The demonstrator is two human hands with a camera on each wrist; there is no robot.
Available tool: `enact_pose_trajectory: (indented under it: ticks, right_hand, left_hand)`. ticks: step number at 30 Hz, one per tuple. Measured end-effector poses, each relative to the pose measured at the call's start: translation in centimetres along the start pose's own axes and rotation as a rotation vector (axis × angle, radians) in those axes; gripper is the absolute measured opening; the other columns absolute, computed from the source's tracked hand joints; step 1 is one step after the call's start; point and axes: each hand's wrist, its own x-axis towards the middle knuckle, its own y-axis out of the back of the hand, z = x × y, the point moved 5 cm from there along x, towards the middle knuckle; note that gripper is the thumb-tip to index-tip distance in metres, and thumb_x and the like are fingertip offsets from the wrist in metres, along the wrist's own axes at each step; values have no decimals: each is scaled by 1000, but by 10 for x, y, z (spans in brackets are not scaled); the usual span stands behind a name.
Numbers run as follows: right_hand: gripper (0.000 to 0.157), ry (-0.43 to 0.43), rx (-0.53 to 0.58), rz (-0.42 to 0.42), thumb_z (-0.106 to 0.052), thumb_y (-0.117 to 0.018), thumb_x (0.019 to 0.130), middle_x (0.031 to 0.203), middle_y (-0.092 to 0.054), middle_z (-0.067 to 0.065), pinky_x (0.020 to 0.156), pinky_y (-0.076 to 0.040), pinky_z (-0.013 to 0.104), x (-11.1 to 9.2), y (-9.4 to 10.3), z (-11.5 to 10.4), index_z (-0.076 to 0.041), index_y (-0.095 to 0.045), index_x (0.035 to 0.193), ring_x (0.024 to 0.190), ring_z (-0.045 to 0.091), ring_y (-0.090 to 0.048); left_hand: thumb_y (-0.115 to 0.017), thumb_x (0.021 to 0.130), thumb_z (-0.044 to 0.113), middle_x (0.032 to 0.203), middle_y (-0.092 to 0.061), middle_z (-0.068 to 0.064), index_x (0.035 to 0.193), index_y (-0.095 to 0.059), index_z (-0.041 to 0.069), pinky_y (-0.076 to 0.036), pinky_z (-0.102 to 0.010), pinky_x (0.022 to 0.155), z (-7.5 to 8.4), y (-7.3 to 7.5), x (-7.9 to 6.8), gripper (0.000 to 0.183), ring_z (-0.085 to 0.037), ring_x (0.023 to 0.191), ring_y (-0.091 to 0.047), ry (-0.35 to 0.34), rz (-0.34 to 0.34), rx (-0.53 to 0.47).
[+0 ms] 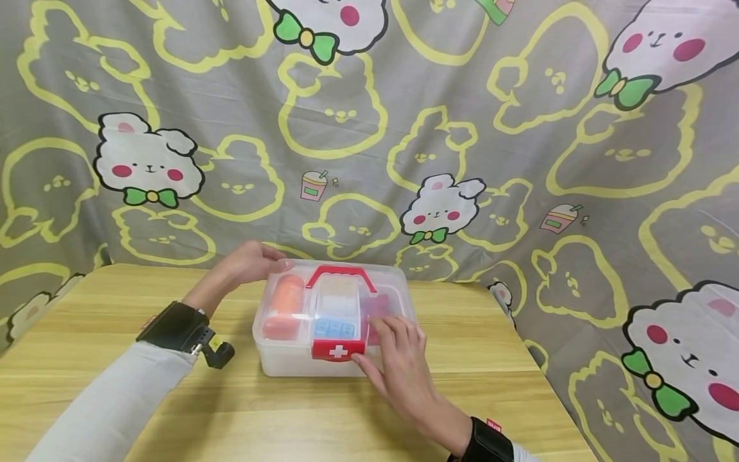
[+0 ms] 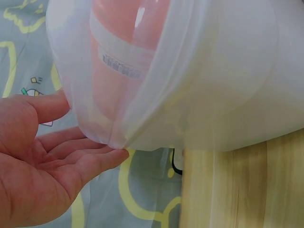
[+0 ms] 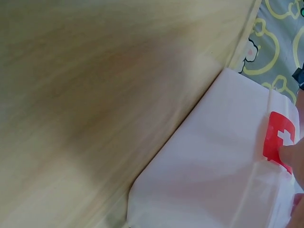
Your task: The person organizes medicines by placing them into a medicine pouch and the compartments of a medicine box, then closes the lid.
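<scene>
A translucent white first-aid box (image 1: 288, 360) with a clear lid sits on the wooden table, its red handle (image 1: 342, 270) folded flat. At its back left corner is my left hand (image 1: 249, 262). That thumb touches the lid, and the extended fingers (image 2: 90, 159) meet the rim from behind. My right hand (image 1: 402, 367) grips the front edge, bent fingers over the lid and thumb at the red latch (image 1: 330, 350) with its white cross. Through the lid show orange items (image 1: 287, 292), one with a barcode label, a blue compartmented case (image 1: 333, 328) and something pink (image 1: 378, 304).
The wooden table (image 1: 479, 398) extends around the box on both sides and in front. A grey cartoon-print cloth (image 1: 358, 176) hangs directly behind the table and down its right side. Black straps with wrist cameras (image 1: 179, 328) circle both wrists.
</scene>
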Motion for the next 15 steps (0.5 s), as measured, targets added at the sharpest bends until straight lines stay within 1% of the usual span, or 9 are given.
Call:
enact_pose_trajectory:
  ticks: [3, 8, 11, 15]
  right_hand:
    - [71, -21, -1, -23, -46, -79, 85, 127, -51, 9, 94, -36, 45, 2, 0, 1, -8, -50, 139, 120, 26, -44]
    - [82, -49, -9, -70, -47, -81, 82, 137, -51, 9, 107, -33, 49, 7, 0, 2, -8, -46, 146, 130, 28, -42]
    - [84, -51, -20, -91, -49, -81, 82, 140, -53, 9, 110, -32, 48, 9, 0, 3, -8, -47, 147, 132, 28, -44]
    - [85, -54, -24, -113, -49, -81, 82, 141, -54, 9, 111, -35, 48, 10, 1, 4, -8, -47, 148, 131, 27, -46]
  left_hand:
    - [-62, 100, 40, 138, -60, -24, 142, -55, 0, -47, -60, 107, 0, -1, 0, 59, -41, 124, -59, 10, 0, -12]
    - [-63, 99, 41, 138, -59, -25, 141, -55, -1, -47, -60, 106, -1, -1, 0, 60, -41, 124, -59, 7, 3, -10]
    - [-63, 99, 42, 138, -60, -25, 140, -56, -1, -47, -60, 107, -1, 0, -1, 60, -40, 124, -59, 5, 4, -2]
    - [-64, 99, 42, 138, -60, -25, 141, -56, -1, -48, -59, 106, 0, 0, -1, 60, -40, 123, -59, 6, 3, 0]
